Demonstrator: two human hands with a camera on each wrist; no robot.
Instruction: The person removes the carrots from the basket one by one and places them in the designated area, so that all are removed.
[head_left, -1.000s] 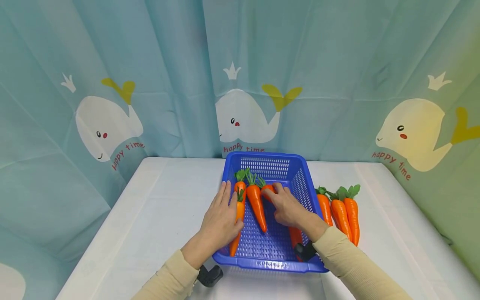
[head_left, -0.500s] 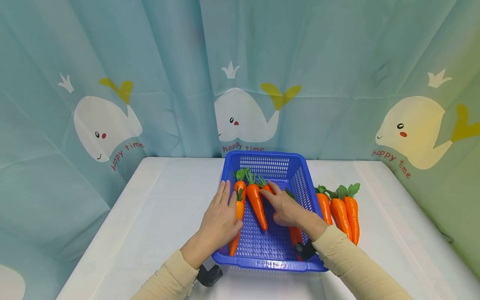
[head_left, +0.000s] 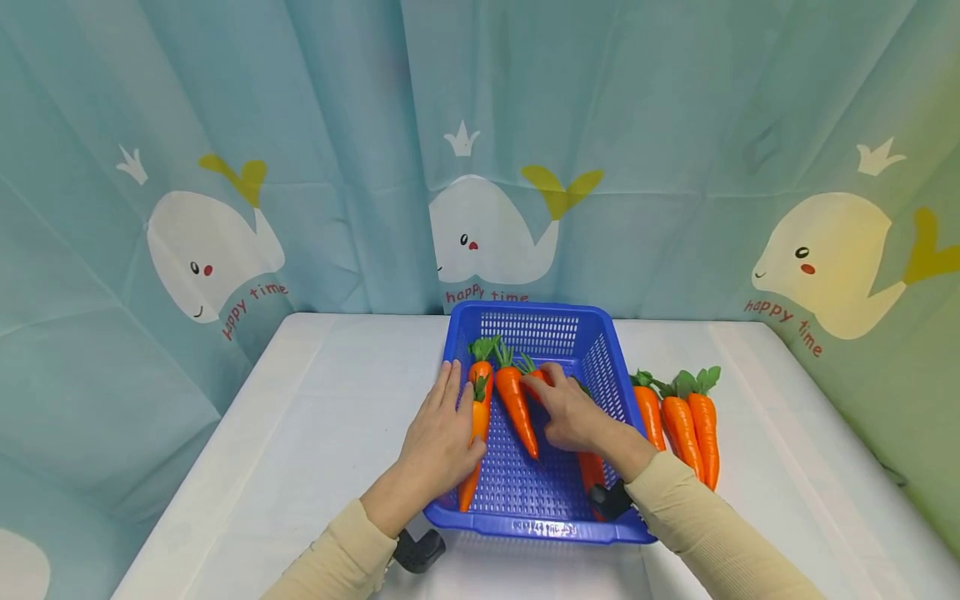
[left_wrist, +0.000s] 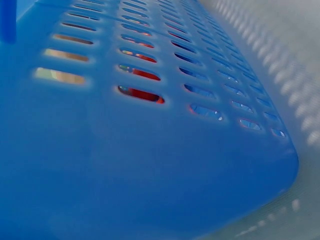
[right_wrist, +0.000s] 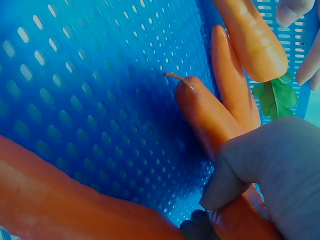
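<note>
My left hand (head_left: 442, 437) lies over the left side of a blue plastic basket (head_left: 540, 528), fingers straight, thumb near an orange carrot (head_left: 469, 487). A second carrot (head_left: 481, 369) lies partly behind that one. Inside the basket, my right hand (head_left: 573, 412) grips a carrot (head_left: 534, 380) near its leafy top, which the fingers largely cover. Just left of that hand lies another carrot (head_left: 516, 408), tip toward me. One more carrot (head_left: 590, 473) lies along the right wall, partly hidden under the right wrist. The left wrist view shows only the basket's slotted outer wall (left_wrist: 125, 165).
Outside the basket, against its right side, several carrots (head_left: 681, 433) lie side by side on the white table (head_left: 315, 450). A pale blue curtain (head_left: 660, 100) with whale prints hangs behind the table. Dark wrist mounts (head_left: 420, 552) project near the basket's front edge.
The carrot in the middle has shifted slightly right, its tip swinging toward the right. The right fingers spread briefly, then curled again at the carrot top. The left hand stays put.
</note>
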